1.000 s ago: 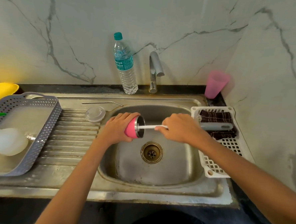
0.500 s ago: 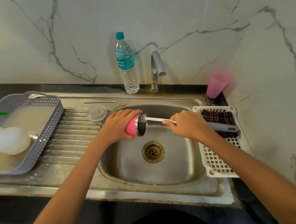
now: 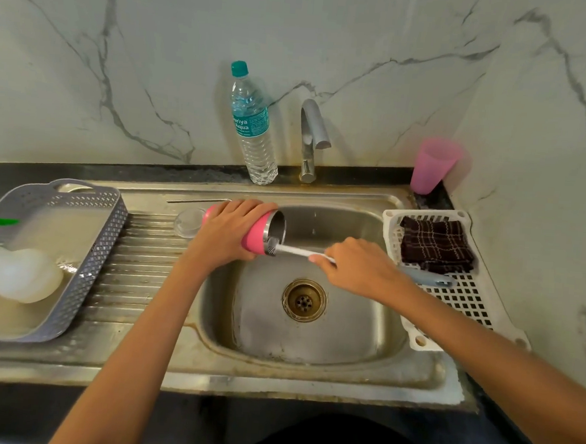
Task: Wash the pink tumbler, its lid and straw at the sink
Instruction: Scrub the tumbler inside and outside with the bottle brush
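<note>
My left hand (image 3: pixel 224 234) grips the pink tumbler (image 3: pixel 257 235), which lies on its side over the left edge of the sink basin (image 3: pixel 353 328), steel mouth facing right. My right hand (image 3: pixel 360 269) holds a bottle brush (image 3: pixel 296 251) by its white shaft. The grey bristle head sits at the tumbler's lower rim, and the blue-grey handle end sticks out past my wrist. The clear lid (image 3: pixel 188 221) lies on the ribbed drainboard just left of my left hand. The metal straw (image 3: pixel 197 201) lies along the back of the drainboard.
A water bottle (image 3: pixel 253 126) and the tap (image 3: pixel 312 137) stand behind the basin. A pink cup (image 3: pixel 434 165) is upside down at the back right. A white rack (image 3: pixel 465 294) holds a dark checked cloth (image 3: pixel 436 246). A grey basket (image 3: pixel 76 270) with a white bottle (image 3: pixel 20 279) sits left.
The brush has been drawn out of the tumbler, so its bristle head now shows at the rim. My left hand has tilted the tumbler's mouth more toward me.
</note>
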Demonstrator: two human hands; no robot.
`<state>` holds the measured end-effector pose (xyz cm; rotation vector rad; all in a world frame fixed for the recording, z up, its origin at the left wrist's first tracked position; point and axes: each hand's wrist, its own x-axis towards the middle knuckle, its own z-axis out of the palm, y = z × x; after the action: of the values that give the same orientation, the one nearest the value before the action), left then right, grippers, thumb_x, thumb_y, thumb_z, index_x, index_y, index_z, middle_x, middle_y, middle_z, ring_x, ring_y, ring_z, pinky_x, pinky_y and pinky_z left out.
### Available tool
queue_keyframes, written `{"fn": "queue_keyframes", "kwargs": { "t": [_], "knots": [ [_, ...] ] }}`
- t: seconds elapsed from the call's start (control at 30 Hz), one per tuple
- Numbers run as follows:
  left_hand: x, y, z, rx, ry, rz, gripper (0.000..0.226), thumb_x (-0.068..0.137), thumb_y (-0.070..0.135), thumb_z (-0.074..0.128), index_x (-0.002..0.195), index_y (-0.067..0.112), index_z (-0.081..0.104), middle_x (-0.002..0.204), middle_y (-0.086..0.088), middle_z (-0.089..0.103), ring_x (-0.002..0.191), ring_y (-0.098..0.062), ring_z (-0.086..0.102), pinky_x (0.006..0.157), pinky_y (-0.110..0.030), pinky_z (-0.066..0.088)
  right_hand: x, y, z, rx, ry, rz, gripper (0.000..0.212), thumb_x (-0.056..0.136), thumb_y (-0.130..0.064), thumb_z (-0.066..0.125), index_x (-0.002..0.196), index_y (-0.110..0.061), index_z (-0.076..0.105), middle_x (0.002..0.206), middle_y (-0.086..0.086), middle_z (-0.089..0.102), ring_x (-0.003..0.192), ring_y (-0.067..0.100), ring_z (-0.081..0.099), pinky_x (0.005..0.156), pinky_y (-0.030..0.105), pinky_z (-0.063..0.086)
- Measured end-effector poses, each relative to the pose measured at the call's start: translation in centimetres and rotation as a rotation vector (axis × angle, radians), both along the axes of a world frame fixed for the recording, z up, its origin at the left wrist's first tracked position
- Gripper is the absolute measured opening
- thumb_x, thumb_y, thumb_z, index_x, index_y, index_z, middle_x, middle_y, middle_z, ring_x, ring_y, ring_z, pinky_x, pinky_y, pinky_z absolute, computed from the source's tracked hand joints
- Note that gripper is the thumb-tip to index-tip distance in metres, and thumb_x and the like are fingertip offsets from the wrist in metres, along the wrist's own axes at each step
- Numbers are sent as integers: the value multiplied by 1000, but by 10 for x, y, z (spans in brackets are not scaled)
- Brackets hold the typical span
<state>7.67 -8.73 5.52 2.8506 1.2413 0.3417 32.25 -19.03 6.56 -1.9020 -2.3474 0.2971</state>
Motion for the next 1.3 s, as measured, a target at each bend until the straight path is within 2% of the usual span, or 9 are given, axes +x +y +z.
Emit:
{"fn": "queue_keyframes", "kwargs": {
  "t": [0.2, 0.37, 0.53, 0.67, 0.77, 0.93, 1.07, 1.17, 1.3],
  "knots": [
    [0, -8, -10, -65, -48, 19, 97, 61, 32, 85, 145, 26, 36, 137, -1, 51, 125, -25, 48, 105, -45, 38, 27, 23, 16, 35, -50, -90, 51, 99, -55, 34, 62, -24, 50, 55, -5, 49, 49, 9, 47, 46, 23, 31],
    [-1, -5, -6, -7, -47, 18, 96, 60, 33, 86, 143, 25, 39, 134, -3, 53, 122, -27, 51, 103, -46, 39, 5, -1, 0, -28, 9, 6, 55, 100, -52, 35, 59, -18, 46, 52, -2, 44, 45, 13, 43, 54, 31, 46],
    [7, -12, -9, -5, -35, -6, 97, 61, 33, 85, 145, 26, 38, 137, -1, 51, 124, -24, 49, 105, -43, 36, 21, 15, 15, 29, 46, -81, 53, 99, -56, 35, 58, -23, 46, 53, -4, 48, 49, 12, 49, 48, 24, 34],
    [12, -7, -5, 106, -10, -14, 96, 57, 32, 85, 142, 24, 42, 132, -3, 56, 118, -27, 53, 101, -46, 40, 16, 6, -8, -33, 48, -108, 51, 99, -55, 35, 67, -21, 56, 53, -4, 48, 45, 12, 45, 46, 25, 39],
    [13, -8, -12, 10, -19, 5, 97, 57, 31, 85, 143, 25, 40, 134, -2, 53, 122, -27, 51, 102, -46, 39, 2, -5, -14, -29, 29, -46, 56, 99, -54, 33, 67, -16, 59, 54, -2, 49, 45, 14, 46, 51, 31, 50],
    [13, -15, -24, -38, -2, 3, 96, 58, 30, 83, 144, 25, 39, 135, -1, 52, 126, -26, 48, 106, -47, 38, 22, 10, -1, 23, -4, -122, 53, 99, -56, 34, 58, -24, 45, 53, -4, 47, 49, 12, 47, 52, 27, 41],
    [7, -9, -24, 31, 9, 30, 98, 55, 32, 87, 141, 25, 40, 132, -3, 55, 119, -28, 53, 102, -48, 41, 12, -4, -18, -35, -30, -77, 56, 100, -52, 33, 68, -14, 59, 54, -3, 47, 47, 14, 46, 52, 30, 46],
    [5, -14, -24, -38, -27, 51, 97, 57, 30, 87, 142, 25, 40, 135, -2, 52, 124, -27, 50, 104, -47, 38, 2, -8, -11, 19, -26, 12, 55, 100, -51, 32, 63, -17, 54, 54, -3, 47, 46, 15, 45, 50, 31, 47],
    [9, -16, -18, -79, -70, 12, 96, 60, 30, 85, 144, 26, 39, 137, 1, 50, 127, -24, 47, 105, -44, 37, 23, 11, 10, 54, -20, -90, 53, 99, -56, 34, 56, -26, 41, 52, -5, 47, 47, 11, 46, 46, 24, 33]
  ]
}}
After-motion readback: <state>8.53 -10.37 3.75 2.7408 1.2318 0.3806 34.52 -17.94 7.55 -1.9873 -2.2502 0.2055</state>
